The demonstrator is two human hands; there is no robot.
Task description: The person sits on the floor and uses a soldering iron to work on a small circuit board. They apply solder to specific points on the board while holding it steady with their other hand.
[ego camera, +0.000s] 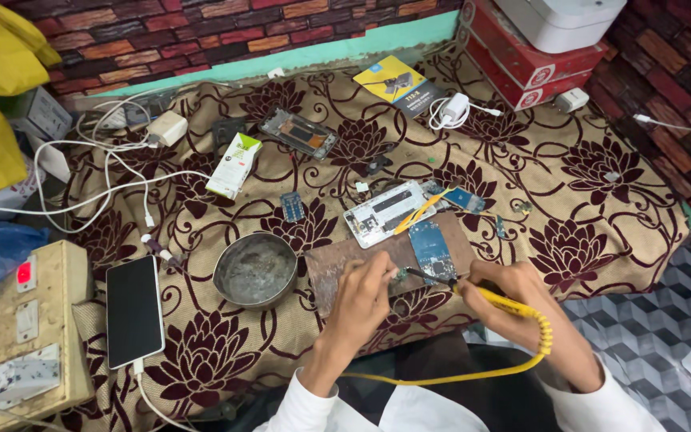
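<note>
Right hand [513, 300] grips a yellow soldering iron [473, 292], tip aimed up-left at the blue circuit board [432, 250] on the brown work pad [337, 268]. Left hand [361, 300], fingers pinched, presses down just left of the tip.

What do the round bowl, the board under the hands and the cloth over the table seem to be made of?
Round bowl: likely metal, dull grey, stained and worn inside.
Board: looks like brown wood or fibreboard, matte and scuffed.
Cloth: woven fabric, possibly velvety, beige with dark maroon flowers, lying in soft folds.
</note>
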